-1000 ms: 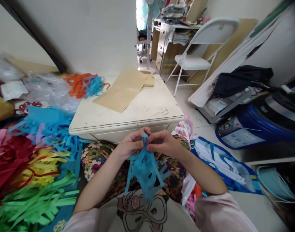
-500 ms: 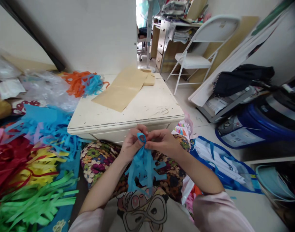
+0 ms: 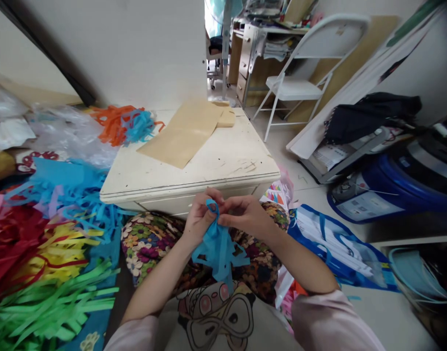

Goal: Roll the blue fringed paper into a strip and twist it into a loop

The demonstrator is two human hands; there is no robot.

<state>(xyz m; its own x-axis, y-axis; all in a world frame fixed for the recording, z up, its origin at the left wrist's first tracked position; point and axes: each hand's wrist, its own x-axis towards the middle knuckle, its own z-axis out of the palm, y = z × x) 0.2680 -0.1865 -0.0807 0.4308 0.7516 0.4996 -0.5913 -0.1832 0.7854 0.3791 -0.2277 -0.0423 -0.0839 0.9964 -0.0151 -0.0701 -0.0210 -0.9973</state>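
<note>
Hands meet over the lap: left hand (image 3: 200, 218) and right hand (image 3: 245, 217) both pinch the blue tassel (image 3: 218, 246) at its looped top, fringe hanging free, just before the worktop (image 3: 223, 161).

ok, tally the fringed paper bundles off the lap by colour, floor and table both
Blue: 2, the floor pile and the bunch on the table
Orange: 1
Yellow: 1
Green: 1
Red: 1
Total: 6
Not counted: the blue tassel pinched between left hand and right hand.
</note>
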